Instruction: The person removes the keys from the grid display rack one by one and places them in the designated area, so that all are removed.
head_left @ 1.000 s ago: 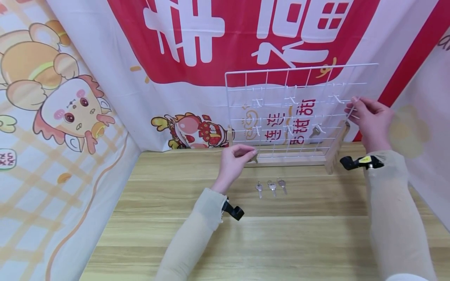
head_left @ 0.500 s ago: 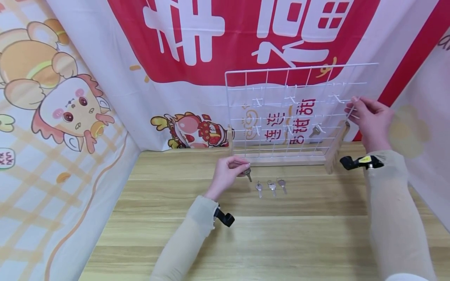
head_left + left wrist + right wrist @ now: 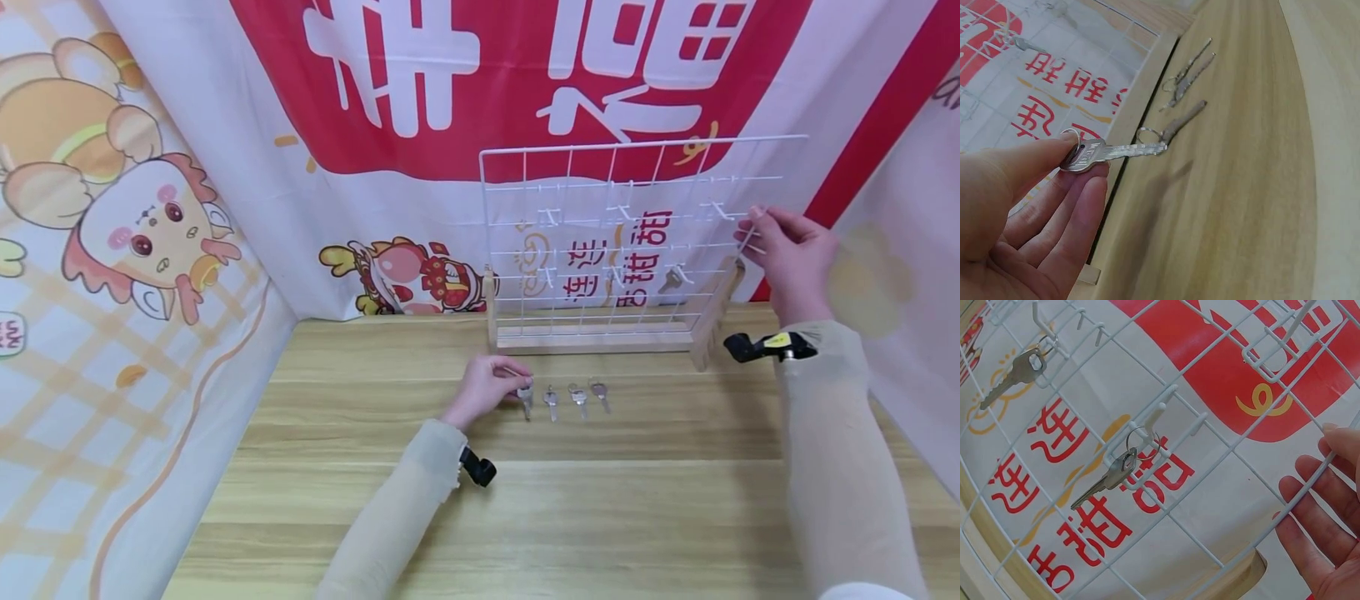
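My left hand (image 3: 487, 390) pinches a key (image 3: 1091, 156) by its bow between thumb and fingers, with the blade pointing away. In the left wrist view its shadow falls on the wood apart from it, so the key is a little above the tabletop. Three keys with rings lie in a row just right of it, the nearest being a silver key (image 3: 551, 400). At the right edge of a white wire grid rack (image 3: 600, 250), my right hand (image 3: 795, 254) grips the edge wire. In the right wrist view, a key (image 3: 1110, 475) and another key (image 3: 1019, 372) hang from hooks.
White hooks (image 3: 618, 214) are fixed on the grid in two rows. Wooden feet (image 3: 705, 333) and a wooden crossbar (image 3: 600, 342) carry the rack on the wooden table (image 3: 600, 517). Printed cloth (image 3: 390, 192) hangs close behind and along both sides.
From in front of the rack's lower left, my left hand has come down and nearer with the key, to the left end of the key row. My right hand stays on the grid.
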A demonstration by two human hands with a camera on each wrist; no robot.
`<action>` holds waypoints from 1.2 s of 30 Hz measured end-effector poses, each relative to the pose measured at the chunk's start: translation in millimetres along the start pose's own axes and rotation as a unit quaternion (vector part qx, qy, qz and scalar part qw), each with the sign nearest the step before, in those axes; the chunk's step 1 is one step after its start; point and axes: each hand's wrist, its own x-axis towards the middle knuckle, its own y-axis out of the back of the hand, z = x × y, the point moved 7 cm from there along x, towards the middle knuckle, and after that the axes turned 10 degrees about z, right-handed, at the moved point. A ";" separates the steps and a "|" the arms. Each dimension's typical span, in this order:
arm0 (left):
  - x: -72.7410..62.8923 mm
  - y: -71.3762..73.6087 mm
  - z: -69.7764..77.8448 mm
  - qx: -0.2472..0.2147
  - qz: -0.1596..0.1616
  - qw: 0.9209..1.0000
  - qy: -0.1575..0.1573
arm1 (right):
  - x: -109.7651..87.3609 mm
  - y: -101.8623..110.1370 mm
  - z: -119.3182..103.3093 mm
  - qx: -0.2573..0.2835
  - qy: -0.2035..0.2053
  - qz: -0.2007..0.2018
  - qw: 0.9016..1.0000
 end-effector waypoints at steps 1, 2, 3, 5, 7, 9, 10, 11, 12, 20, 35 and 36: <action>0.5 -0.8 -2.1 0.005 -0.004 1.000 0.003 | -0.3 -0.2 -0.1 -0.001 0.001 0.000 1.000; 1.0 -1.5 -3.7 0.012 -0.008 1.000 0.004 | -0.5 -0.4 -0.3 -0.001 0.003 0.000 1.000; 1.6 -2.2 -5.3 0.021 -0.013 1.000 0.003 | -0.6 -0.5 -0.4 0.000 0.005 0.000 1.000; 2.8 -3.7 -7.2 0.035 -0.024 0.999 -0.001 | -0.9 -0.6 -0.6 0.000 0.007 0.001 1.000; 3.9 -4.9 -7.9 0.052 -0.031 0.998 -0.011 | -0.9 -0.5 -0.6 0.003 0.007 0.001 1.000; 5.3 -6.0 -8.5 0.063 -0.035 0.997 -0.020 | -0.6 -0.7 -0.6 0.004 0.008 0.002 1.000; 5.9 -6.4 -8.2 0.070 -0.036 0.997 -0.028 | -0.4 -0.8 -0.6 0.004 0.007 0.002 1.000; 6.5 -6.6 -8.0 0.078 -0.035 0.996 -0.035 | -0.2 -1.0 -0.6 0.003 0.007 0.002 1.000; 7.0 -6.8 -8.4 0.087 -0.034 0.995 -0.042 | 0.0 -1.2 -0.6 0.003 0.007 0.002 1.000; 9.6 -7.1 -8.7 0.151 -0.018 0.985 -0.081 | -0.3 -1.2 -0.5 0.001 0.005 0.003 1.000; 10.3 -2.2 -5.1 0.219 -0.017 0.971 -0.099 | 0.4 -0.1 0.1 0.008 0.003 0.000 1.000; 10.3 -1.7 -5.3 0.217 -0.018 0.971 -0.099 | 0.5 0.0 0.2 0.008 0.003 0.000 1.000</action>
